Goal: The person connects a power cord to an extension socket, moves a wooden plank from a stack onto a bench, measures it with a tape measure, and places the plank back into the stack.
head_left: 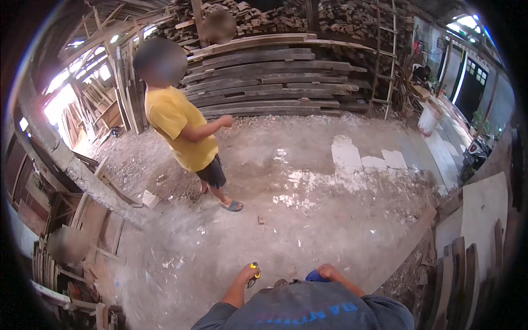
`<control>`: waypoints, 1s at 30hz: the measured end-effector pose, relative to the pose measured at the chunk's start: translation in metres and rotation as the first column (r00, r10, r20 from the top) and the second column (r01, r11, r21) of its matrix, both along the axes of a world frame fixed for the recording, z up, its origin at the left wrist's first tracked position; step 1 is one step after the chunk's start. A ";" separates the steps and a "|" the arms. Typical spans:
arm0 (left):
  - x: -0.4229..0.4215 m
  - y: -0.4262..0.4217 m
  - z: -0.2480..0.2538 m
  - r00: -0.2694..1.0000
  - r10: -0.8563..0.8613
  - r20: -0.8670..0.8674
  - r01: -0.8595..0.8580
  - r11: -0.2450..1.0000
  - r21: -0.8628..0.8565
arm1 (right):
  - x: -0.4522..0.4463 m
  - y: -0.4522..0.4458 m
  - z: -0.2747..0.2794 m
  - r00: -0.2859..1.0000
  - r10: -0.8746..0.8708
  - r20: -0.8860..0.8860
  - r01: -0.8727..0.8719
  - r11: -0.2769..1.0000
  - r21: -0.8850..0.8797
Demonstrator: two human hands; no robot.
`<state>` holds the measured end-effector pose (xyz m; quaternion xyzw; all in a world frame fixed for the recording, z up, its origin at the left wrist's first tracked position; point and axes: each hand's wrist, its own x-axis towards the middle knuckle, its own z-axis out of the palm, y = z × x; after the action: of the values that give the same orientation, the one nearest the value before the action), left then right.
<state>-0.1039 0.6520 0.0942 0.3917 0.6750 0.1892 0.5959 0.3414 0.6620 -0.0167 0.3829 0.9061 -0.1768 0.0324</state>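
In the head view, my left hand (246, 273) is closed around a yellow and black tape measure (254, 270), held in front of my body. My right hand (328, 271) is closed at the edge of a blue, rounded object (315, 276). Its lower part is hidden behind my dark shirt (308, 305), so its kind does not show. Both hands are low in the view, above the dusty floor (220, 247). A small brown block (260, 220) lies on the floor ahead.
A person in a yellow shirt (179, 126) stands ahead to the left. Long planks (269, 82) are stacked at the back beside a ladder (385, 60). A white bucket (430, 118) stands at the far right, boards (459, 275) lean at near right, and wooden frames (60, 209) stand left.
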 end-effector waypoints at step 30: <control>0.156 0.368 0.094 0.271 0.528 0.805 -0.661 0.710 -0.243 | -0.122 0.409 0.215 0.749 -0.659 -0.072 -0.080 0.017 -0.997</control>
<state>0.0523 1.0197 0.1887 0.0104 0.3872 0.6063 0.6945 0.2196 1.0713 0.1985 0.3802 0.4022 -0.8327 -0.0142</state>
